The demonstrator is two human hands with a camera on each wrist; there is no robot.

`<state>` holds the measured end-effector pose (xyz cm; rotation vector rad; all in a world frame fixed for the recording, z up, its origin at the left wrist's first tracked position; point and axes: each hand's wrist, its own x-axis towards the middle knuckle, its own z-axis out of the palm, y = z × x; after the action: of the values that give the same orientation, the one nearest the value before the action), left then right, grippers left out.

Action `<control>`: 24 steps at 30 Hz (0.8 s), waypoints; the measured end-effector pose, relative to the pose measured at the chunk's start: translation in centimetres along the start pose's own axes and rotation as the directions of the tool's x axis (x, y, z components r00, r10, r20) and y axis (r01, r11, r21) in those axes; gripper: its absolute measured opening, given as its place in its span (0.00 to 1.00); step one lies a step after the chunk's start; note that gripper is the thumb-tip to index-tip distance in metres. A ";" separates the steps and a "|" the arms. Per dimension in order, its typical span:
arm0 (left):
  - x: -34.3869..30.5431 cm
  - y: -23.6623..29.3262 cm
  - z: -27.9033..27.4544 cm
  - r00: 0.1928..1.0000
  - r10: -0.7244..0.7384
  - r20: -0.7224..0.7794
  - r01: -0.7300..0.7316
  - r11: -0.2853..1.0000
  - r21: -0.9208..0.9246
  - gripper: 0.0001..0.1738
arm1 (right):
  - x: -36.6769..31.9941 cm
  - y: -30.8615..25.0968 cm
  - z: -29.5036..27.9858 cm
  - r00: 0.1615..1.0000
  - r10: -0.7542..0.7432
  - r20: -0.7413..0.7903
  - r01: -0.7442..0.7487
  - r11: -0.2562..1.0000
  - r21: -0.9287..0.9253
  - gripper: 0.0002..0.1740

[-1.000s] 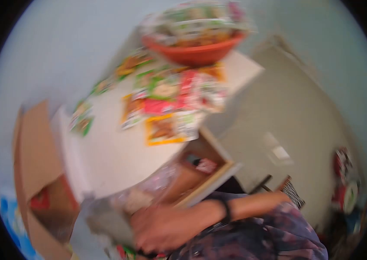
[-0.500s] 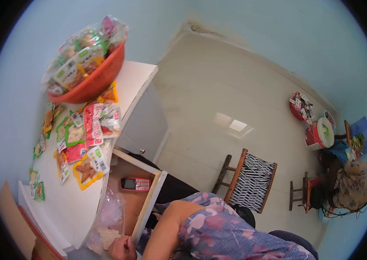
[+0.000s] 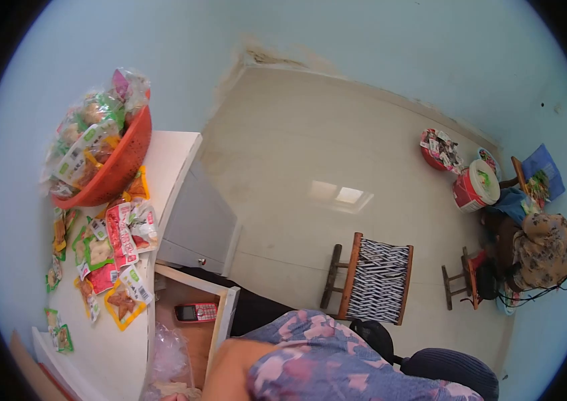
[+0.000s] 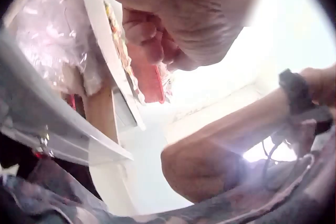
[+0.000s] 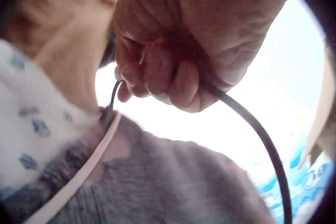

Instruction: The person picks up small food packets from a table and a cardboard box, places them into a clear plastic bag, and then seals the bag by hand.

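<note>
Both hands are up with their fingers bent in.

The left hand (image 4: 194, 14) has its fingers (image 4: 152, 50) curled toward the palm, the wrinkled underside showing. The right arm (image 4: 226, 134) folds sharply at the elbow (image 4: 181, 169), and the right hand (image 5: 194, 29) is clenched in a firm grip close to the neck (image 5: 65, 40). From the head view, one bare upper arm (image 3: 233, 367) shows at the bottom edge; I can't tell which side it is.
</note>
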<state>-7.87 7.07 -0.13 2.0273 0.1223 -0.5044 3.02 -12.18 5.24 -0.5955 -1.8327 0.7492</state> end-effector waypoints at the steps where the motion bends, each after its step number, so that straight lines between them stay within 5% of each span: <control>1: -0.1 0.1 -0.2 1.000 0.012 -0.001 -0.012 1.000 -0.010 0.10 | -0.1 0.0 -0.1 1.000 0.001 0.009 -0.001 1.000 0.005 0.20; 6: -0.8 2.5 0.2 0.998 -0.002 -0.056 0.001 1.000 -0.029 0.15 | -0.9 -0.1 -0.7 1.000 0.014 0.019 -0.015 0.999 0.045 0.20; 7: -0.8 2.1 1.3 0.970 0.063 -0.235 -0.063 0.998 0.007 0.13 | -1.1 -0.1 -0.7 1.000 0.015 0.015 -0.016 0.998 0.059 0.20; 8: -0.5 1.1 2.7 0.904 0.129 -0.407 -0.115 0.992 0.058 0.11 | -1.1 0.1 -0.8 1.000 0.015 0.014 -0.016 0.997 0.069 0.20; 10: 0.4 -0.1 4.5 0.646 0.283 -0.709 -0.201 0.959 0.200 0.11 | -1.3 -0.2 -0.9 0.999 0.011 0.035 -0.014 0.997 0.081 0.20; 13: 1.6 3.6 4.1 0.583 0.721 -0.376 -0.228 0.589 0.775 0.09 | -1.6 -0.5 -1.0 0.999 0.015 0.037 -0.019 0.995 0.102 0.19; 16: 1.4 0.7 4.2 0.622 0.636 -0.457 -0.221 0.702 0.677 0.09 | -2.4 -0.4 -1.4 0.999 0.037 0.022 -0.040 0.993 0.114 0.19; 19: 1.5 3.1 4.0 0.487 0.736 -0.470 -0.064 0.567 0.821 0.08 | -2.6 -0.2 -1.5 0.999 0.034 0.024 -0.037 0.986 0.161 0.19; 22: 1.7 4.5 4.8 0.322 0.757 -0.568 0.003 0.600 0.800 0.07 | -2.2 0.1 -1.1 0.998 0.014 0.064 -0.028 0.973 0.230 0.19; 24: 1.1 2.0 5.0 0.368 0.645 -0.670 0.010 0.717 0.697 0.10 | -1.8 0.4 -0.9 0.996 0.008 0.087 -0.031 0.964 0.263 0.19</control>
<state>-7.82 1.63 -1.01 2.6571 0.1765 1.0611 4.54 -12.97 4.08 -0.4125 -1.7675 1.0271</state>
